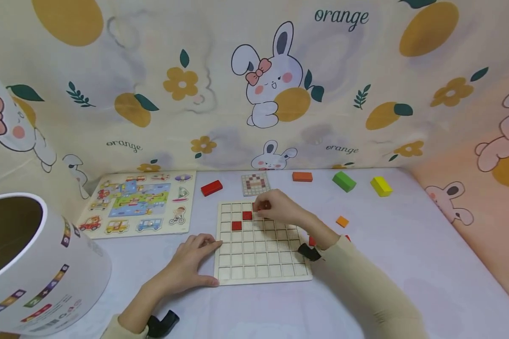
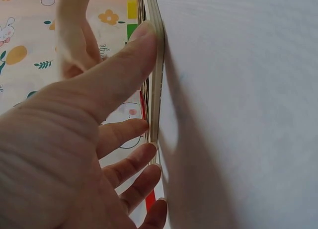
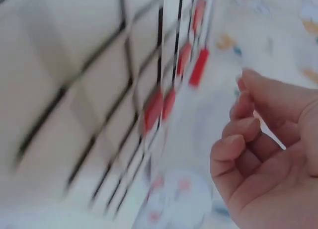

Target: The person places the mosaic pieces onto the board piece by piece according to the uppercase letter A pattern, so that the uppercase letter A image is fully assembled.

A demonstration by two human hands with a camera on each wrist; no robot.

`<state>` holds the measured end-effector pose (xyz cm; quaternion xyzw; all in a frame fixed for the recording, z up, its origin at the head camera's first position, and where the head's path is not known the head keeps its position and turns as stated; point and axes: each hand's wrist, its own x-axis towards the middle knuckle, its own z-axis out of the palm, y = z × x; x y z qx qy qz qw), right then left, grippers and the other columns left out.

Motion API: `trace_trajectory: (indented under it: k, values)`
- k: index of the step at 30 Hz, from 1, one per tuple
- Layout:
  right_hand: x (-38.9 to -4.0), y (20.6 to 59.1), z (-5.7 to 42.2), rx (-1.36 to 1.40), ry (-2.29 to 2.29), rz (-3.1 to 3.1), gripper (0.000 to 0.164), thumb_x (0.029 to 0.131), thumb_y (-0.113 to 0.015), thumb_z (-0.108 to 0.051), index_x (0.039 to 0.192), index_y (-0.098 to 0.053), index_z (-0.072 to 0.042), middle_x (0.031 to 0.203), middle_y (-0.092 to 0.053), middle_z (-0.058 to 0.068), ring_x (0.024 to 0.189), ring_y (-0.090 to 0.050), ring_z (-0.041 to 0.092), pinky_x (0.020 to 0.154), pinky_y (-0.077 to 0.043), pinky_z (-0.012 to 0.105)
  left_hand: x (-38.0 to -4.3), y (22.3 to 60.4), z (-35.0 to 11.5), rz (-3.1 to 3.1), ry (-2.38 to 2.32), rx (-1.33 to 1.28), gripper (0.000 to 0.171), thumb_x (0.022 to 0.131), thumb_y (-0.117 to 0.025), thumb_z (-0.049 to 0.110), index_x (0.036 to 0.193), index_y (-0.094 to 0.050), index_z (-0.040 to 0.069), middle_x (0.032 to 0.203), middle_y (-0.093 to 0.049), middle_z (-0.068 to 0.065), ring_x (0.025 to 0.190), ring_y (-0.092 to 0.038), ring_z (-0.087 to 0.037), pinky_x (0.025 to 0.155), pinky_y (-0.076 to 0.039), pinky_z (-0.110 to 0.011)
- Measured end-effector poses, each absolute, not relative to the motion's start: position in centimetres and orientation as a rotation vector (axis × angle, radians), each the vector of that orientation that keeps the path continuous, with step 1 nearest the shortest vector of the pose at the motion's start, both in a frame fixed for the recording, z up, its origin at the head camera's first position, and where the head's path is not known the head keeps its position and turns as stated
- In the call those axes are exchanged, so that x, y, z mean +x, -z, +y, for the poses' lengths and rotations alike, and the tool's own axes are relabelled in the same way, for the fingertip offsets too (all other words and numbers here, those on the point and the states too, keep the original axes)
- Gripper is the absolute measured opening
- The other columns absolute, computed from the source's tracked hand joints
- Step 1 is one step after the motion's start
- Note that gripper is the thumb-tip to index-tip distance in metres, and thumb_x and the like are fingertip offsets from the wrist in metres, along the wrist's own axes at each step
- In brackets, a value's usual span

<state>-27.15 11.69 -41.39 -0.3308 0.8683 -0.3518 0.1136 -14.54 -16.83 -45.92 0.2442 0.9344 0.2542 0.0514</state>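
Observation:
A pale wooden grid board (image 1: pixel 258 259) lies on the table with red square tiles (image 1: pixel 236 226) in a diagonal on its upper left cells. At the board's left edge rests my left hand (image 1: pixel 186 263), its thumb and index finger touching the edge, the other fingers loosely extended. Over the board's top rows is my right hand (image 1: pixel 280 207), fingers curled and thumb tip close to the index finger. In the right wrist view nothing shows between those fingertips (image 3: pixel 243 80); several red tiles (image 3: pixel 153 111) sit on the grid beside them.
Behind the board lie a pattern card (image 1: pixel 256 183) and red (image 1: pixel 211 188), orange (image 1: pixel 302 176), green (image 1: pixel 344 181) and yellow (image 1: pixel 381 186) blocks. An orange tile (image 1: pixel 342 221) and red tiles (image 1: pixel 311 241) lie right. A vehicle puzzle (image 1: pixel 142 226) and white tub (image 1: pixel 68 282) stand left.

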Motion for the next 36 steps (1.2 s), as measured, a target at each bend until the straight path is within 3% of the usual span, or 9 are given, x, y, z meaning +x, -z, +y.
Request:
trace_trajectory:
  k: [8, 13, 24, 36]
  values:
    - [-26.7, 41.8, 21.8, -0.809, 1.011, 2.533, 0.018, 0.089, -0.069, -0.001, 0.107, -0.070, 0.001, 0.091, -0.064, 0.004, 0.085, -0.055, 0.021, 0.076, -0.049, 0.030, -14.6, 46.0, -16.6, 2.845, -0.772, 0.720, 0.092, 0.065, -0.089, 0.051, 0.142, -0.057, 0.013, 0.132, -0.049, -0.001, 0.116, -0.040, -0.020, 0.095, -0.037, -0.047]
    - [-25.8, 42.8, 25.8, -0.684, 0.962, 2.578, 0.024, 0.088, -0.069, 0.001, 0.111, -0.069, -0.003, 0.101, -0.063, 0.007, 0.092, -0.054, 0.025, 0.078, -0.049, 0.031, -14.6, 46.0, -16.5, 2.841, -0.779, 0.714, 0.092, 0.064, -0.089, 0.050, 0.142, -0.056, 0.013, 0.133, -0.049, 0.000, 0.117, -0.040, -0.021, 0.096, -0.036, -0.048]
    - [-25.1, 43.6, 26.6, -0.683, 0.966, 2.581, 0.028, 0.085, -0.074, 0.000, 0.113, -0.068, -0.001, 0.099, -0.060, 0.009, 0.090, -0.054, 0.025, 0.077, -0.050, 0.027, -14.5, 46.2, -16.8, 2.852, -0.783, 0.719, 0.091, 0.065, -0.089, 0.051, 0.141, -0.057, 0.013, 0.132, -0.049, 0.000, 0.117, -0.040, -0.021, 0.094, -0.036, -0.048]
    - [-25.6, 44.3, 26.5, -0.577, 0.854, 2.667, 0.020, 0.084, -0.078, -0.002, 0.100, -0.067, -0.007, 0.091, -0.057, 0.004, 0.086, -0.052, 0.022, 0.075, -0.051, 0.030, -14.6, 46.2, -16.7, 2.849, -0.778, 0.728, 0.092, 0.065, -0.088, 0.052, 0.142, -0.057, 0.012, 0.132, -0.049, -0.001, 0.118, -0.040, -0.021, 0.094, -0.036, -0.048]
